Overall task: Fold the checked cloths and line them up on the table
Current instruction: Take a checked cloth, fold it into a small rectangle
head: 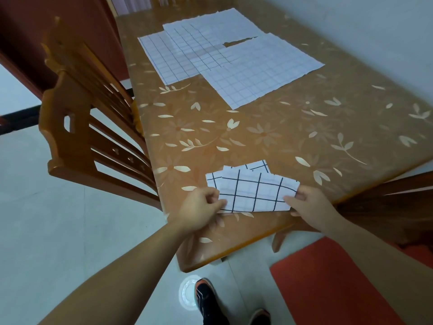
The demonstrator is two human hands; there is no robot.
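A folded white cloth with dark checks lies near the table's front edge, its layers slightly uneven at the top. My left hand pinches its left end and my right hand pinches its right end. Three unfolded checked cloths lie flat and overlapping at the far end of the table: one on the left, one at the back, and one on the right.
The table has an orange floral cover. A wooden chair stands at its left side, another chair at the right. A red mat lies on the floor by my shoes.
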